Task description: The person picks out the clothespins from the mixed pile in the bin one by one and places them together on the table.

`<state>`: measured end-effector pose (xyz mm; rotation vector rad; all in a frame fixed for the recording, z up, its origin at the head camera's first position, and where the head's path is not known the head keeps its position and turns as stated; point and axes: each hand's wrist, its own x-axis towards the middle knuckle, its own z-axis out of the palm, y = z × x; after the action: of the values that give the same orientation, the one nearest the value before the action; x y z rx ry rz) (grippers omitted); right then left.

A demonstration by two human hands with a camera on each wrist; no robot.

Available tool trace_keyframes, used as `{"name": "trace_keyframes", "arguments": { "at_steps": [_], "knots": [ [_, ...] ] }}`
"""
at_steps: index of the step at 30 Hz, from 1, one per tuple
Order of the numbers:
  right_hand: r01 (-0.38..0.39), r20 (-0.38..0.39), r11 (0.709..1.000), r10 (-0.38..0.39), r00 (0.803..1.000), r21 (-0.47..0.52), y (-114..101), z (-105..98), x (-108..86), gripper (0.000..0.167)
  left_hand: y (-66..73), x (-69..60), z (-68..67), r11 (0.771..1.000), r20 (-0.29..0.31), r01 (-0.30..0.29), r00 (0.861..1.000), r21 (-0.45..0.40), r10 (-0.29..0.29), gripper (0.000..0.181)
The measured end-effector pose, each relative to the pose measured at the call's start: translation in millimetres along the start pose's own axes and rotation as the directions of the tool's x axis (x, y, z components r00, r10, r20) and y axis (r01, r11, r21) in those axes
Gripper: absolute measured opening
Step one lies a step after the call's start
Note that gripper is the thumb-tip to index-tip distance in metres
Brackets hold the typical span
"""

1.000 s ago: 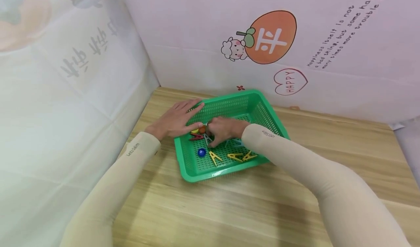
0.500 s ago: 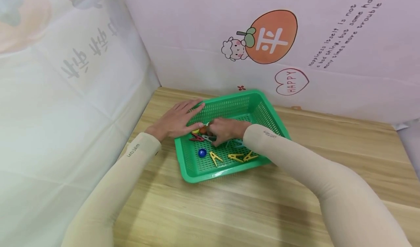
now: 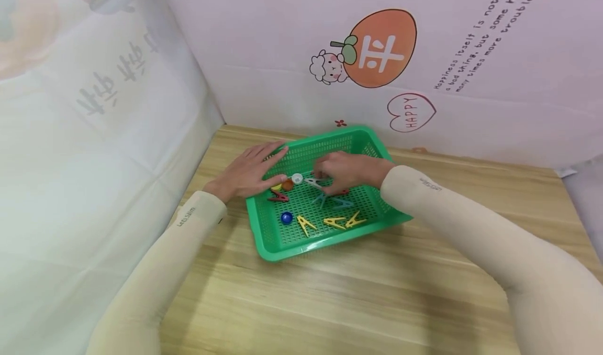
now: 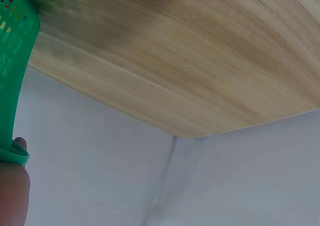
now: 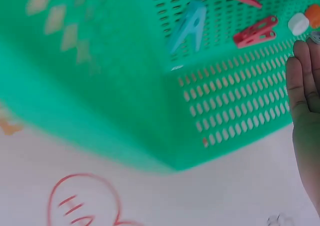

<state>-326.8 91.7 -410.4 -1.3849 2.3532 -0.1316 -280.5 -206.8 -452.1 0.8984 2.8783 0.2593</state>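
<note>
A wooden table (image 3: 330,302) bears a green basket (image 3: 308,247). The left hand (image 3: 250,173), fingers extended, rests on its left rim; the right hand (image 3: 344,169), fingers curled, pinches a white clothespin (image 3: 312,182) inside. Yellow clothespins (image 3: 334,222) lie near; white (image 3: 297,178), orange and blue caps lie left.

Green slotted plastic basket (image 3: 308,246). Inside: pale-gray plastic clothespin (image 3: 312,181); nearer, yellow A-shaped plastic clothespins (image 3: 332,221). Brown wood-grain table (image 3: 301,297). White far wall (image 3: 264,41), orange-fruit print (image 3: 383,48).

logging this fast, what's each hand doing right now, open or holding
Left hand: open, resting on the green basket.
Right hand: closed, pinching a pale clothespin.
</note>
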Motion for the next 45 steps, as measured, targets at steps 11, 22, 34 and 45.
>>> {"name": "trace_keyframes", "arguments": {
  "at_steps": [11, 22, 34, 45],
  "knots": [
    [0.022, -0.194, 0.999, -0.013, 0.981, 0.042, 11, -22, -51.4, 0.027, -3.7, -2.9, 1.5, 1.0, -0.011, 0.004, 1.0, -0.015, -0.004, 0.082],
    [-0.076, -0.319, 0.996, 0.085, 0.944, 0.041, 27, -35, -112.5, 0.024, -3.7, -2.6, 2.9, 1.0, -0.03, 0.004, 1.0, -0.025, -0.004, 0.083],
    [-0.305, -0.429, 0.946, 0.323, 0.844, 0.111, 59, -21, -180.2, 0.024, 0.0, -3.9, 2.6, 1.0, -0.026, 0.003, 1.0, -0.03, -0.004, 0.08],
    [-0.498, -0.41, 0.833, 0.553, 0.726, 0.242, 99, 18, -235.2, 0.041, -0.1, -2.1, 2.3, 1.0, -0.016, -0.003, 1.0, -0.029, 0.003, 0.08]
  ]
}}
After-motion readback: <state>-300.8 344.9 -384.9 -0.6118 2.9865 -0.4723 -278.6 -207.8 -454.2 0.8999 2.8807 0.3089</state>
